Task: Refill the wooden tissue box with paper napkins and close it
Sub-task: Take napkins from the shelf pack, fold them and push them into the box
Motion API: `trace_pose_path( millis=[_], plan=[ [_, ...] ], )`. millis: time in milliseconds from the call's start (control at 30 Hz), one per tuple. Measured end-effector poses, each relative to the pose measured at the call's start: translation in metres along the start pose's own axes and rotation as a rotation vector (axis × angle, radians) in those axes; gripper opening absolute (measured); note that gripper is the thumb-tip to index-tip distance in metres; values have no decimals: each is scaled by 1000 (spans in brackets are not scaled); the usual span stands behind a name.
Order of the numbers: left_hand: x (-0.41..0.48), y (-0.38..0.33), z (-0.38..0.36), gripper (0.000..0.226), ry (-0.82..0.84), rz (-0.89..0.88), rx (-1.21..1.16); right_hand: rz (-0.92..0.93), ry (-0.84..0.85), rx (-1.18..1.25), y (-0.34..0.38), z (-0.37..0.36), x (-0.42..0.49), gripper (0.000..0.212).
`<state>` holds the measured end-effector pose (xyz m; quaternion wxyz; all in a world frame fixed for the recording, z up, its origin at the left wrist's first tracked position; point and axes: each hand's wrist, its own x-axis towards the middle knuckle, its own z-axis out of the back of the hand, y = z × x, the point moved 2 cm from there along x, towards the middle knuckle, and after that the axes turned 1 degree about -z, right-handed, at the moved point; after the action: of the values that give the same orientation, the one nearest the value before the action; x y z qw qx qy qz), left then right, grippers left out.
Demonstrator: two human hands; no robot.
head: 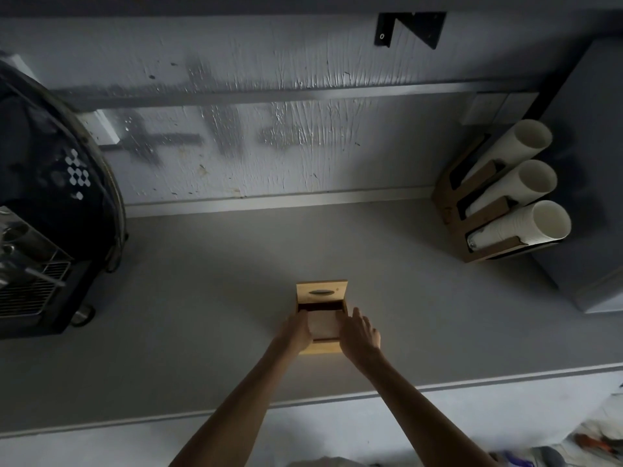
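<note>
Box: while our lid stands raised at 12 o'clock, the box rests on the tabletop for loading.
Hands: our left hand and right hand steady the box sides; napkins sit inside.
Grip: left curled on the box edge; right open, fingers spread.

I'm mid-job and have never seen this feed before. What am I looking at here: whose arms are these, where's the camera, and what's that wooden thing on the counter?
There is no machine here: a person works with bare hands, and the single picture comes from a wide-angle camera on their head, looking forward and down. The left hand and right hand rest on either side of the wooden tissue box, which stands on the grey counter. Its lid, with the slot in it, is pushed back toward the wall, so the box is open. Inside lies a pale flat surface, too dim to tell whether it is napkins. At the right stands a cup holder with white paper cups; at the left, a dark appliance.
</note>
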<state>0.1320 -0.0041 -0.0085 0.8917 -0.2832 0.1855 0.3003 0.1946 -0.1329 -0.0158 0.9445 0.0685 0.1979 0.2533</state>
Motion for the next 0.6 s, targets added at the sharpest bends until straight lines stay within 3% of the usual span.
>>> trace_pose_path(
  millis=[133, 200, 300, 433, 600],
  plan=[
    [-6, 15, 4, 69, -2, -45, -15, 60, -47, 212, -15, 6, -4, 44],
    [-9, 19, 5, 68, -90, -105, 25, 78, -112, 275, -22, 8, -8, 45],
    [-17, 11, -1, 65, -85, -200, 29, 127, -121, 176, -14, 1, -15, 51],
    [-10, 7, -26, 69, 46, -117, 130, 176, -87, 7, 7, -26, -13, 50],
    [-21, 19, -27, 70, -67, -8, 153, 53, -145, -100, -10, -36, -19, 68]
  ],
)
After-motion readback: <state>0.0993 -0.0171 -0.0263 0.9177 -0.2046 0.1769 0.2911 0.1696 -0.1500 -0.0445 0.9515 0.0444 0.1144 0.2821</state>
